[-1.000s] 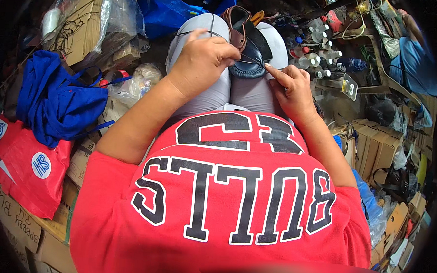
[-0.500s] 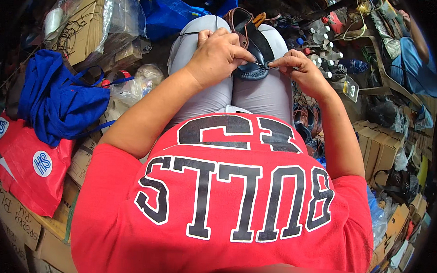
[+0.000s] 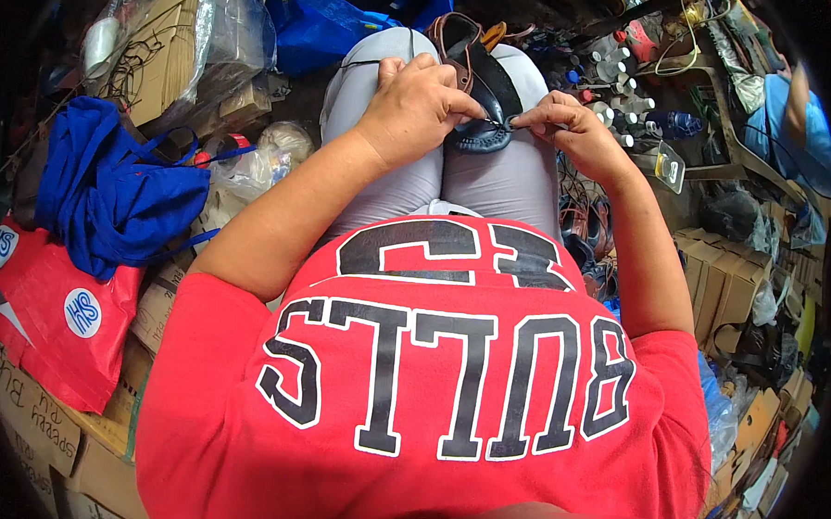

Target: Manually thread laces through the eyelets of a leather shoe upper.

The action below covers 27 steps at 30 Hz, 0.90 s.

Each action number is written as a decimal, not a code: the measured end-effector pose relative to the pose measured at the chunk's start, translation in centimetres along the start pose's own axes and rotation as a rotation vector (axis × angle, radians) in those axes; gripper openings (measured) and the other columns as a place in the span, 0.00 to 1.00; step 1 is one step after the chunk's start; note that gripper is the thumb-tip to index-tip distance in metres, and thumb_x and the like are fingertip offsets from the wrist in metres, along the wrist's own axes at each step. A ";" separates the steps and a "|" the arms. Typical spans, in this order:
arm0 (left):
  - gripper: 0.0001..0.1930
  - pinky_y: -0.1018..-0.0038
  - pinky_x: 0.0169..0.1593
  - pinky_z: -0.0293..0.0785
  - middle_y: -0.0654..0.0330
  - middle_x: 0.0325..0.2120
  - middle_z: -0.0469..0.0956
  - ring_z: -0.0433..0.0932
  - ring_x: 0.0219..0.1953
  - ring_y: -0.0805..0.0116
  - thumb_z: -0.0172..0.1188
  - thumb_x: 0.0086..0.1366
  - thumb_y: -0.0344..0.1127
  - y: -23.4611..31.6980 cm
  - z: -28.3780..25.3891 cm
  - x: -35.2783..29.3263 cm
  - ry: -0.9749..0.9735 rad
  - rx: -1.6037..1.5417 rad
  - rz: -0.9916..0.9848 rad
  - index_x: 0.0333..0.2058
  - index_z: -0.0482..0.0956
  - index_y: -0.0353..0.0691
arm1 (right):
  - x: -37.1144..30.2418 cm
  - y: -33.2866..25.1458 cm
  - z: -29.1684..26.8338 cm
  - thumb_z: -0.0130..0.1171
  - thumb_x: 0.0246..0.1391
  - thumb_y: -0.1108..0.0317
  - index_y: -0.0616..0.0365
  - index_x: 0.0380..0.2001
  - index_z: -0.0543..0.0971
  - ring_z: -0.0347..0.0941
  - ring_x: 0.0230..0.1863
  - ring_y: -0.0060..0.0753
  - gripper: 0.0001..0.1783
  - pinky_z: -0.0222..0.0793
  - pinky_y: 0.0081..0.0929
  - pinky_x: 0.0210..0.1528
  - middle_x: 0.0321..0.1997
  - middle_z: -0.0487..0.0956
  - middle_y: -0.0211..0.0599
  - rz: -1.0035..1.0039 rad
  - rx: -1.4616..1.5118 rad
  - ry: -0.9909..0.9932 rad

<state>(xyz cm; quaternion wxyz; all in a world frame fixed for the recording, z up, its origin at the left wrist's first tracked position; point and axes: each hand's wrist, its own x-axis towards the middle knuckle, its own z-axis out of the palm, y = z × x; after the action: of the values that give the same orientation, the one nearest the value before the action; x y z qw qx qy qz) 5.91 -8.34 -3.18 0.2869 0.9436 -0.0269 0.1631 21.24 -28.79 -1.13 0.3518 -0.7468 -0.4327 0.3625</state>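
A dark moccasin-style shoe upper (image 3: 485,138) with a gathered, puckered toe rests across my grey-trousered thighs, toe toward me. Its brown collar (image 3: 457,37) with eyelets points away. My left hand (image 3: 421,97) is closed at the left of the toe, pinching at its seam. From the right, my right hand (image 3: 574,129) pinches the opposite edge of the same toe, thumb and forefinger together. Something thin and dark shows at the fingertips, too small to tell a needle from thread. A dark cord (image 3: 373,64) runs over my left knee near the left hand.
White-capped bottles (image 3: 626,105) crowd beyond my right hand, by a wooden frame (image 3: 731,148). Cardboard (image 3: 721,277) and shoes (image 3: 588,225) lie to the right. Blue cloth (image 3: 113,181) and a red bag (image 3: 70,323) sit left. Another person's blue clothing (image 3: 792,137) shows at far right.
Both my hands and the shoe upper stay almost where they were. At the far right, the other person's arm has moved lower.
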 end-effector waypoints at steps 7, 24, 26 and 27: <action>0.08 0.67 0.46 0.53 0.71 0.23 0.72 0.69 0.37 0.71 0.64 0.51 0.33 0.4 0.1 0.4 -0.044 -0.037 -0.019 0.30 0.84 0.57 | 0.0 -0.1 -0.1 0.47 0.35 0.86 0.51 0.37 0.83 0.65 0.35 0.24 0.26 0.63 0.19 0.41 0.26 0.69 0.27 0.015 0.062 -0.020; 0.09 0.67 0.44 0.54 0.70 0.24 0.73 0.70 0.35 0.69 0.65 0.50 0.35 -0.3 -0.2 -0.1 -0.046 -0.015 0.038 0.31 0.84 0.58 | -1.1 -0.2 0.5 0.51 0.39 0.85 0.49 0.40 0.83 0.64 0.33 0.20 0.25 0.62 0.16 0.41 0.26 0.68 0.24 0.033 0.071 0.010; 0.09 0.67 0.44 0.54 0.70 0.24 0.73 0.70 0.36 0.69 0.65 0.50 0.35 -0.4 -0.2 -0.1 -0.041 -0.026 0.035 0.31 0.84 0.58 | -1.0 -0.4 0.5 0.51 0.39 0.86 0.49 0.40 0.83 0.64 0.33 0.20 0.25 0.63 0.16 0.41 0.26 0.68 0.24 0.041 0.072 0.002; 0.09 0.67 0.44 0.53 0.70 0.24 0.73 0.69 0.35 0.69 0.64 0.50 0.35 -0.4 -0.1 -0.1 -0.034 -0.034 0.041 0.31 0.84 0.58 | -0.9 -0.4 0.5 0.51 0.39 0.86 0.50 0.40 0.83 0.64 0.33 0.20 0.25 0.63 0.16 0.42 0.26 0.68 0.24 0.052 0.085 -0.001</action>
<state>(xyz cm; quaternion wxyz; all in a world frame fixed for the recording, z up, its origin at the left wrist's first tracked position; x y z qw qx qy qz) 5.90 -7.98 -3.35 0.2991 0.9404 -0.0539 0.1525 20.32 -29.39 -0.81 0.3733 -0.7419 -0.3976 0.3900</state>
